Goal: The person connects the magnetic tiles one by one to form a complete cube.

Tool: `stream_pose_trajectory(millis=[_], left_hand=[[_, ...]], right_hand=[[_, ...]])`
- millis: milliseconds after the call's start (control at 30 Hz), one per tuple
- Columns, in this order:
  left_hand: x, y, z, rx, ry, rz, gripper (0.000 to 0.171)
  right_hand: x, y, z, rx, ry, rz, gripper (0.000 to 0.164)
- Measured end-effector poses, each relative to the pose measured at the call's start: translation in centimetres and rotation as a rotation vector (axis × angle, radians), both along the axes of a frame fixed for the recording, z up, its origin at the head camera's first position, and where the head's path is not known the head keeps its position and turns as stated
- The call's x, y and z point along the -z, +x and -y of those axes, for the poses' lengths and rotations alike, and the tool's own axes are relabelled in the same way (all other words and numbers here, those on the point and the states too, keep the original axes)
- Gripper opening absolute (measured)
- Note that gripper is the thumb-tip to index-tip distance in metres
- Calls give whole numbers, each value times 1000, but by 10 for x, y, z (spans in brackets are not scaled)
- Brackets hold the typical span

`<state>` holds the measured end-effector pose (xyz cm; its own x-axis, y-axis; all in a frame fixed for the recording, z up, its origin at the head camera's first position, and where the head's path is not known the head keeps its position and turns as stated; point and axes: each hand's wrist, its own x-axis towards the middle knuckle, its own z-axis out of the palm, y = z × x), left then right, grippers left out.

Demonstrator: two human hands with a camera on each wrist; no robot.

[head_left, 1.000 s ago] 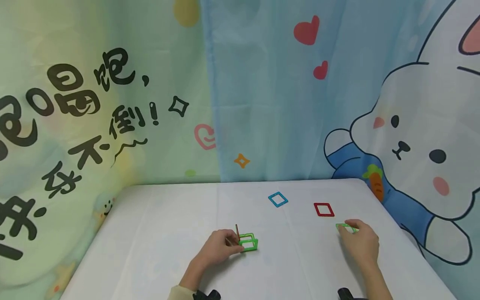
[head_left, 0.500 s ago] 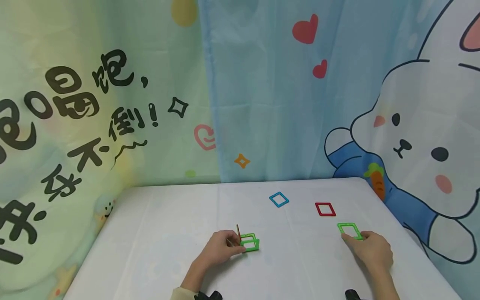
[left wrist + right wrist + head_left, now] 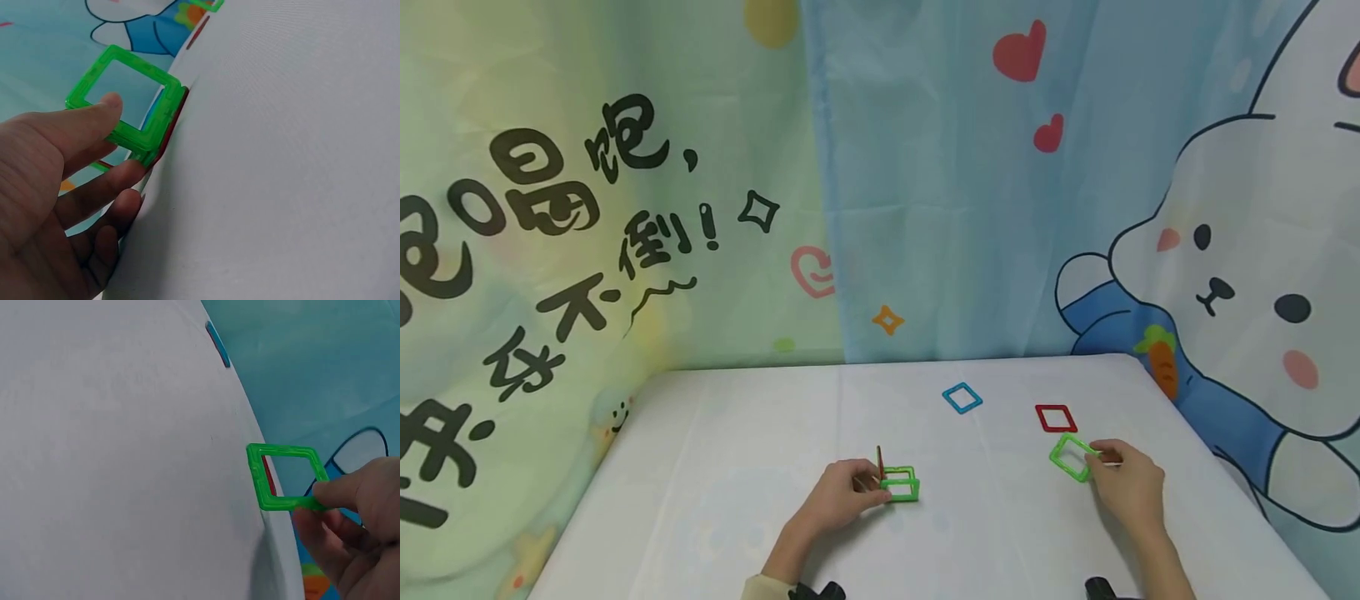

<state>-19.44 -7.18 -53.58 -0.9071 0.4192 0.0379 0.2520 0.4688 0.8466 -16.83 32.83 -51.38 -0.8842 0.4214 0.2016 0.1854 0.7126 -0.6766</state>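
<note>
"What have the hands got?"

"The left hand [image 3: 850, 492] sets its thumb against the green-and-red assembly [image 3: 140, 138], fingers bent in behind it, near the middle of the white table [image 3: 737, 458]. The right hand [image 3: 1126, 485] pinches the green square frame [image 3: 257, 478] by one edge, thumb and fingertips nearly together, over the table's right side."

"Anything lying about, or in the way?"

"The red frame [image 3: 1052, 407] lies flat just beyond the green square frame, and through that opening the right wrist view catches part of it. The blue frame [image 3: 972, 392] lies farther left, near the back edge, well apart from both hands. The left hand itself covers some of the assembly, so I can't tell its full shape."

"And behind the table?"

"A curtain [image 3: 910, 167] with a cartoon rabbit [image 3: 1240, 200], a carrot [image 3: 1162, 371] and red hearts."

"Any writing?"

"Big black Chinese characters [image 3: 571, 304] slant up the left part. I can read 吧, 不 and 倒 with an exclamation mark; the ones at the left edge are cut off."
</note>
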Motion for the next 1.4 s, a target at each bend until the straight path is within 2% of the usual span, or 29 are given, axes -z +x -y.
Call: stream_pose_trajectory(millis=[267,633,967,1400], left_hand=[[4,0,1,-16,16,12,20],[2,0,0,-26,18,-5,20],[3,-2,-1,-40,0,2,18],[0,-3,0,-36,26,10,18]], right_hand=[[-12,-9,49,-311,98,-173,19],[-18,-30,131,-551,50,-229,16],[-19,-39,165,-648,13,-222,17],[-15,-43,178,-719,19,-258,18]])
